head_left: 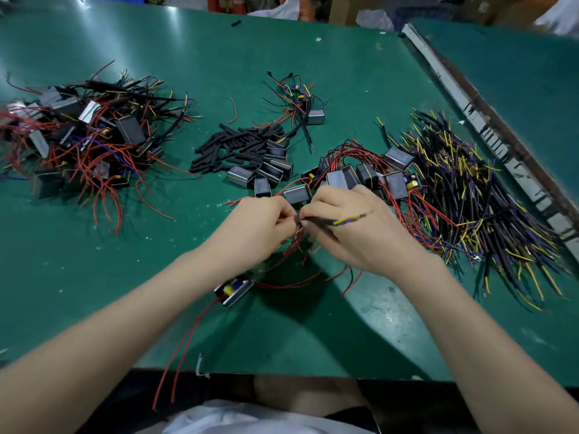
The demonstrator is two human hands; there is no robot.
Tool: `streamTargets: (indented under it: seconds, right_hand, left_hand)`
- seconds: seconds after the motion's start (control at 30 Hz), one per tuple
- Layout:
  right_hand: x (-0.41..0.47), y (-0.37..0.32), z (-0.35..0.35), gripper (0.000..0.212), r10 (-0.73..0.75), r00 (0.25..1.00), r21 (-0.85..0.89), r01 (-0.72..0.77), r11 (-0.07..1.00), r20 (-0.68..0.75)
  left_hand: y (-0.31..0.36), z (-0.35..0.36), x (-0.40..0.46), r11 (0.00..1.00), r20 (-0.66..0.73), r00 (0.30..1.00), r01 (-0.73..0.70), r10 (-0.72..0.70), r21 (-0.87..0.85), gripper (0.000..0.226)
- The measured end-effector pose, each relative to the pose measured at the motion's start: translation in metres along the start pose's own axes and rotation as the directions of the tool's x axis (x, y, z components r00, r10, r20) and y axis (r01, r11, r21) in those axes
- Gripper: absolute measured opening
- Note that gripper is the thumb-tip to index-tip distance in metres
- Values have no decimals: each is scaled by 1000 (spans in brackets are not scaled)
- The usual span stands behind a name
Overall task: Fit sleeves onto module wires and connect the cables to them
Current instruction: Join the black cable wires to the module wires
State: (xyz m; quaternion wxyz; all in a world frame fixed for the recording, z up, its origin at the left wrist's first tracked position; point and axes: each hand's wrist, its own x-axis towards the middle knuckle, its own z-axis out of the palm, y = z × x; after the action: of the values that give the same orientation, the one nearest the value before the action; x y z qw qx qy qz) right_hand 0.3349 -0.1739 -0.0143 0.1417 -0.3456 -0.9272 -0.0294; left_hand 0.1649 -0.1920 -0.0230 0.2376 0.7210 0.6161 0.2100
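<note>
Modules with red leads heaped far left of the sleeves pile, short matte black tubes. Below it, left hand pinches red wires; right hand pinches a black cable, yellow-blue tip. Cable heap far right on green table.

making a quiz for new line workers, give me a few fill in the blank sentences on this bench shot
1. The table top is ____ in colour.
2. The loose wires trailing from the module near the table's front edge are ____.
3. The right hand holds a cable whose bared cores are blue and ____.
4. The pile of loose sleeves in the middle of the table is ____ in colour.

Missing words: green; red; yellow; black
</note>
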Motion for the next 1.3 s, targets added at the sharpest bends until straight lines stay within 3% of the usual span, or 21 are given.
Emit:
streamTargets:
  seconds: [0.13, 0.2, 0.33, 0.43, 0.67, 0.77, 0.83, 0.9, 1.07, 1.2, 1.3]
  right_hand:
    - [2, 4, -3, 23, -43, 999, -112, 44, 993, 14]
    - [5, 5, -2, 35, -21, 997, -90, 28, 996, 75]
    - [5, 9, 1, 19, 94, 995, 335, -100, 937, 33]
    - [11, 12, 6, 20, 199, 977, 463, -214, 860, 83]
    - [15, 12, 13, 9, 285, 952, 584, -296, 755, 113]
    - [16, 11, 14, 13, 237, 964, 552, -263, 791, 119]
    - [16, 11, 13, 12, 198, 972, 531, -233, 814, 123]
    - [17, 9, 12, 8, 160, 979, 527, -202, 826, 124]
    - [15, 6, 10, 14, 179, 979, 583, -203, 787, 99]
    - [11, -6, 15, 22, 291, 954, 733, -247, 634, 71]
    - [7, -16, 23, 22, 385, 920, 806, -282, 521, 73]
  left_hand:
    - [-4, -12, 11, 999, 171, 985, -14, 9, 32, 26]
    - [-8, -16, 14, 994, 288, 958, 34, -3, -102, 19]
    - [-13, -26, 15, 952, 343, 935, 16, 95, -305, 21]
    - [-16, -27, 18, 950, 326, 936, -30, 136, -312, 14]
    - [-21, -32, 18, 949, 255, 956, -65, 149, -308, 8]
    - [-20, -33, 15, 964, 154, 951, -261, 267, -60, 6]
    - [-19, -30, 11, 913, 69, 924, -383, 377, 143, 5]
    - [-19, -28, 9, 892, 7, 908, -412, 418, 188, 5]
    - [-23, -21, 2, 930, -124, 923, -367, 366, 9, 6]
    - [-26, -4, -8, 939, -253, 956, -214, 146, -268, 29]
    - [-22, 12, -15, 882, -338, 941, -178, 23, -437, 28]
